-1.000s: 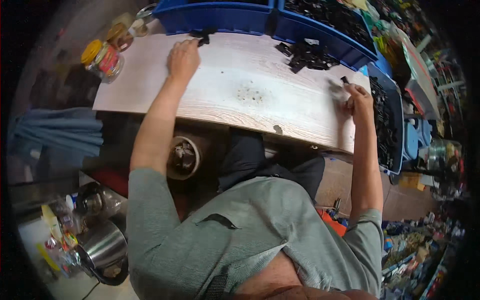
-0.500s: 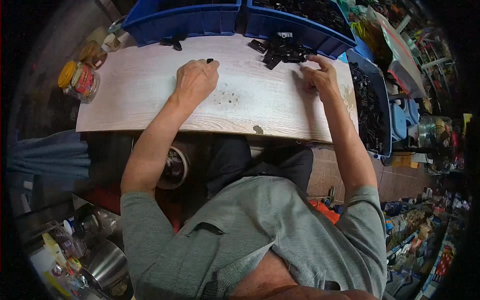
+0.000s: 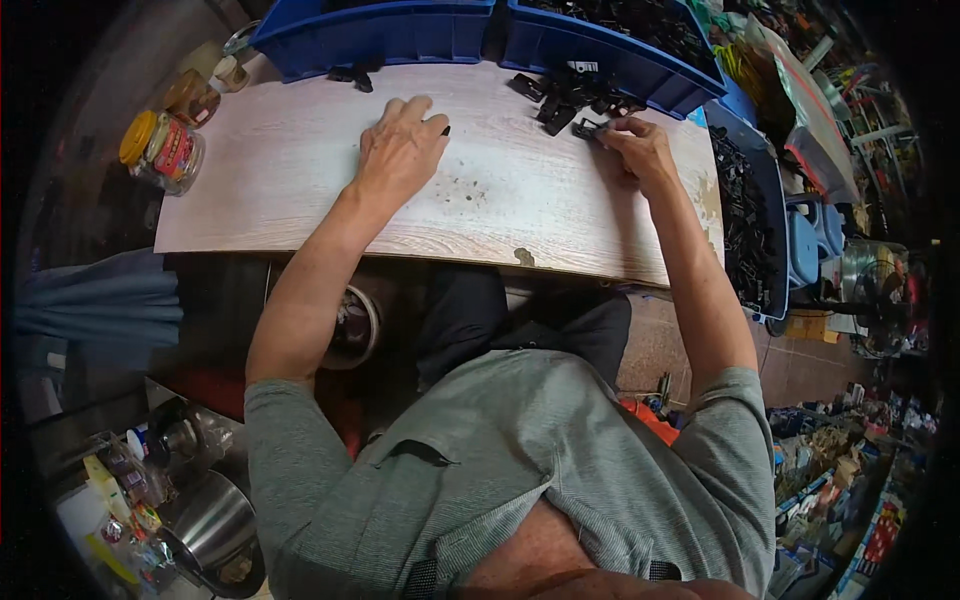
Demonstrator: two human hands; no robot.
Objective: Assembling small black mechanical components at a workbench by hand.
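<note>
My left hand (image 3: 400,150) lies palm down on the pale wooden board (image 3: 280,190), fingers curled, with a small black part (image 3: 444,130) peeking out at its fingertips. My right hand (image 3: 635,150) pinches a small black plastic part (image 3: 590,128) at the edge of a pile of black parts (image 3: 565,95) near the board's far side. A couple of loose black parts (image 3: 352,76) lie further left by the bins.
Two blue bins (image 3: 400,30) stand along the far edge, the right blue bin (image 3: 620,40) full of black parts. Another blue tray of parts (image 3: 745,220) sits at the right. Jars with yellow lids (image 3: 160,150) stand at the board's left. Metal pots (image 3: 200,520) lie on the floor.
Both hands have drawn in toward the middle of the board. The right hand came from the right tray to the pile and took hold of a black part.
</note>
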